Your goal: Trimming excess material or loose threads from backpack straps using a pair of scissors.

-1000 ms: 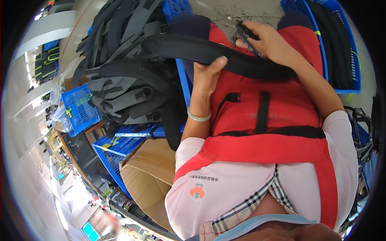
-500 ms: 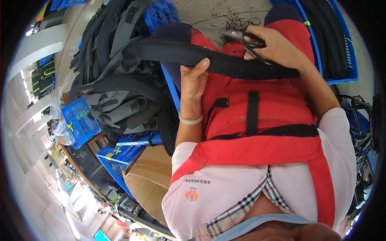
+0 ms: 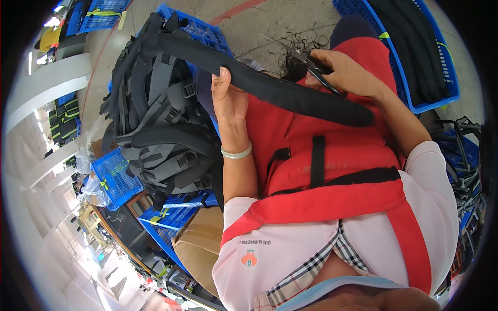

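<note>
- Left hand (image 3: pixel 228 98): fingers clenched round a long black padded strap (image 3: pixel 270 88), gripping near its middle; pale bangle (image 3: pixel 236 152) on the wrist.
- Strap runs slantwise across the lap, from upper left over the pile to lower right, where its end lies on the red apron (image 3: pixel 321 150).
- Right hand (image 3: pixel 345 72): fingers grasping dark scissors (image 3: pixel 311 65), blades pointing left, right at the strap's upper edge.
- Loose black threads (image 3: pixel 298 44) on the grey floor (image 3: pixel 270 23) just beyond the scissors.
- Left of the lap: a pile of black and grey straps (image 3: pixel 155 124) with buckles, heaped on a blue crate (image 3: pixel 194 31).
- Upper right: second blue crate (image 3: pixel 430 98) holding more black straps.
- Lower left: brown carton (image 3: pixel 199 249), smaller blue crates beside it.
</note>
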The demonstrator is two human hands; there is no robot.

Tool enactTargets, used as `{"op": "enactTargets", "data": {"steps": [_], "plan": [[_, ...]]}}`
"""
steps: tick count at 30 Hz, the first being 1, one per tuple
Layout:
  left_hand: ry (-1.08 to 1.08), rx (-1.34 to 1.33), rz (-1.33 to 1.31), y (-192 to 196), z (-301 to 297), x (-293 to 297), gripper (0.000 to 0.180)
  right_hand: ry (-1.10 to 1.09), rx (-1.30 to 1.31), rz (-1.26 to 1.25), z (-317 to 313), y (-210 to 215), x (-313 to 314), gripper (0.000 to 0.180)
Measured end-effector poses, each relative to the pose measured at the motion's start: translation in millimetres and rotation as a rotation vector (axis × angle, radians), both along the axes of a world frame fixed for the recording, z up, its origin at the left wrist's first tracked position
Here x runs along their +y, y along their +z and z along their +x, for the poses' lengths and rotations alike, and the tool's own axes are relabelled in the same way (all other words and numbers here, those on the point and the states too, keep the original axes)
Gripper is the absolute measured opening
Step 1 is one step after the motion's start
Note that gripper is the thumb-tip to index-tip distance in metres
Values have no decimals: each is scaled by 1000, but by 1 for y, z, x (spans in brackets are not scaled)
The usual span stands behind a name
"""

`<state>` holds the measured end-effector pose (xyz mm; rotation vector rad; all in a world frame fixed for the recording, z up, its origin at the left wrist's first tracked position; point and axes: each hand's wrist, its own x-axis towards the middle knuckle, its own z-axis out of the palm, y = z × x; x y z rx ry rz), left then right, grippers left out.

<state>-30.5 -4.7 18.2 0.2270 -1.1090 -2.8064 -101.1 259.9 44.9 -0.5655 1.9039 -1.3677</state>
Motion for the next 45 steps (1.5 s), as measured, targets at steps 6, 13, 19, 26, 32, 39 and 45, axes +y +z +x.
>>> {"op": "enactTargets", "data": {"steps": [6,13,19,26,32,39,45], "plan": [[6,-55,-45,3,-17,19,21,-67,-228,-177,-8,-9,1,32],[-83,-158,-178,6,-12,51,31,-106,-113,-327,0,-13,-1,28],[-218,-188,-227,6,-19,70,38,-168,-182,-255,-6,-24,7,30],[-167,-52,-277,-1,-46,80,44,-298,-145,-359,-9,-22,11,27],[-259,-197,-305,-27,-34,52,36,-1151,-33,-823,-63,-36,94,15],[-353,-188,-294,-29,-36,76,25,-1387,-26,-694,-97,-143,197,14],[-337,-228,-432,-25,-31,74,22,-1325,-10,-140,-57,-172,156,18]]}}
